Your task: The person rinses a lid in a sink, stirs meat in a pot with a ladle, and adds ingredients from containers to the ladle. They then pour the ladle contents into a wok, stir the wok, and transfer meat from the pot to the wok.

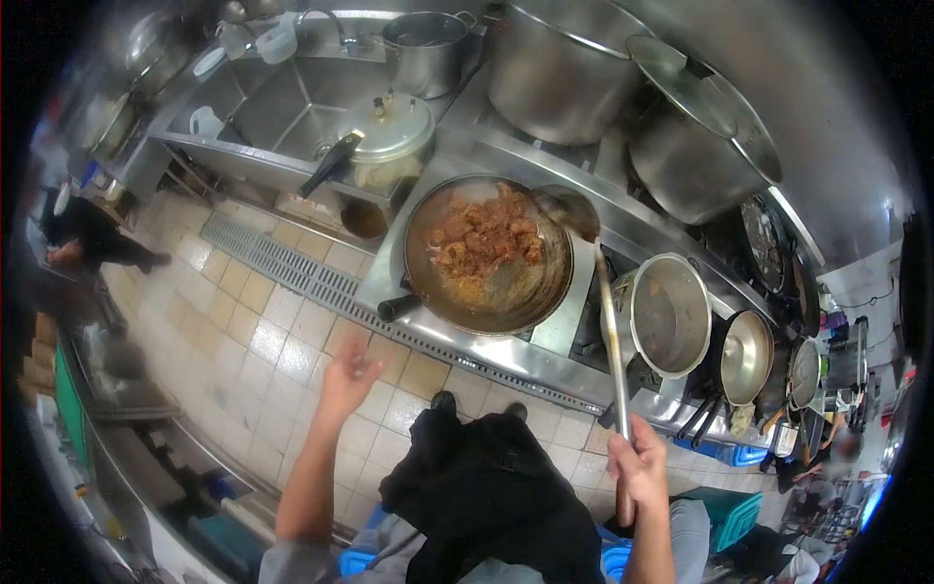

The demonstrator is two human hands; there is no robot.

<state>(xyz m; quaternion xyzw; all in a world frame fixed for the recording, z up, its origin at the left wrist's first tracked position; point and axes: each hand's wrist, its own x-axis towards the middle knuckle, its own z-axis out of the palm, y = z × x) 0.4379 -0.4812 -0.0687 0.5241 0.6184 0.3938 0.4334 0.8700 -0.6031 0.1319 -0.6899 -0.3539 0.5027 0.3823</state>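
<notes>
My right hand [639, 463] is wrapped round the long handle of a ladle [613, 341]. The ladle's bowl is up at the right rim of a wok [438, 304] on the stove. Reddish-brown chunks of food [484, 234], perhaps meat, lie in the wok with some sauce below them. Nothing is in my left hand [348, 378], which hovers over the floor just below the wok's black handle [397, 309], apart from it. Its fingers are spread and a little blurred.
A pressure cooker [394, 131] stands left of the wok, by a steel sink [282, 102]. Large stockpots [564, 83] are behind. To the right are an open pot [669, 316] and several pans [746, 360]. A person [97, 234] stands far left; others are far right.
</notes>
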